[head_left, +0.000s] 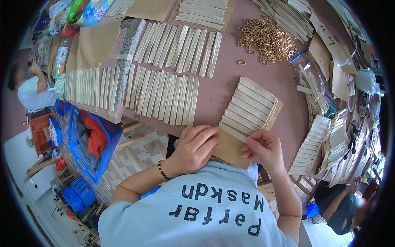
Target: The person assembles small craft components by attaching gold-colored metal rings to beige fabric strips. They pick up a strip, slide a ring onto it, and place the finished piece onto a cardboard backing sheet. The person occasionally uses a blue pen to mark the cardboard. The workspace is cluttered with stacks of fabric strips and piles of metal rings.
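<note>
A brown card sheet [231,151] lies at the table's front edge against my shirt, its upper part covered by a row of pale flat strips [252,108] with raised marks. The lowest strip [233,133] runs crosswise between my hands. My left hand [195,149] has its fingers bent and together over the card's left edge, near that strip's left end. My right hand [266,150] pinches the strip's right end between thumb and forefinger, the other fingers curled. What lies under the left fingertips is hidden.
Rows of similar strips [162,94] lie to the left, beside a stone slab [131,53]. Gold oval rings [267,39] are heaped at the back, near a blue pen [299,55]. More strips [310,144] lie right. A blue basket [92,144] stands lower left. Other people sit at both sides.
</note>
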The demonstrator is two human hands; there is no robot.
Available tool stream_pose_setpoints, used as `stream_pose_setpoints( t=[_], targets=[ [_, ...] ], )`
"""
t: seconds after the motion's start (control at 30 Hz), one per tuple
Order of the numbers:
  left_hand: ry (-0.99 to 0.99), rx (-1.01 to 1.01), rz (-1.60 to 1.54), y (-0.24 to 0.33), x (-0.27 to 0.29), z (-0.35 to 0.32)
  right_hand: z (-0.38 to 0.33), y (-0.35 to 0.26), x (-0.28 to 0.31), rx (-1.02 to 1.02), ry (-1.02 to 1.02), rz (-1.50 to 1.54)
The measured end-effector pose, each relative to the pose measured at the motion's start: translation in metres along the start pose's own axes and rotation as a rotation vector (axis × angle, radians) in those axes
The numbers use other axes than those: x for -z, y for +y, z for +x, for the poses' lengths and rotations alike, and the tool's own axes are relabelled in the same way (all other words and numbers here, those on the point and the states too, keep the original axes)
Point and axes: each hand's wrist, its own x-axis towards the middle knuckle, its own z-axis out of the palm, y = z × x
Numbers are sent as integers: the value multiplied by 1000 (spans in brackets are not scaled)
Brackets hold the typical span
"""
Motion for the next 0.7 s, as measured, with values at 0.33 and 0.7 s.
stream_pose_setpoints(
  t=[0.33,0.7],
  targets=[
    [-85,-25,54,0,4,1,-4,-1,-4,34,60,-128],
    [-143,-60,150,2,4,2,-8,-2,-8,180,221,-566]
  ],
)
